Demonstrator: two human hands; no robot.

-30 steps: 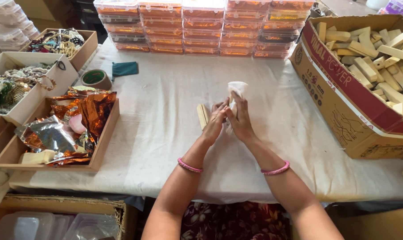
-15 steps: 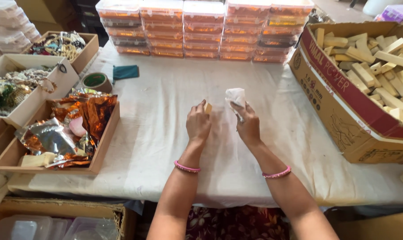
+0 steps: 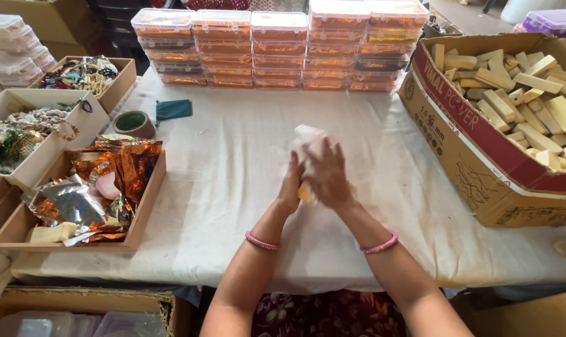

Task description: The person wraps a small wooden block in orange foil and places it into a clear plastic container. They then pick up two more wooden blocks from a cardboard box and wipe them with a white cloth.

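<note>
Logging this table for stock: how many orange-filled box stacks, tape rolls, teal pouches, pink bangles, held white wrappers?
Orange-filled box stacks: 5
Tape rolls: 1
Teal pouches: 1
Pink bangles: 2
Held white wrappers: 1
Total: 10

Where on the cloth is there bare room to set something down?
Bare cloth lies between the foil tray and the hands, and between the hands and the block carton. The left edge and back row of boxes are crowded.
</note>
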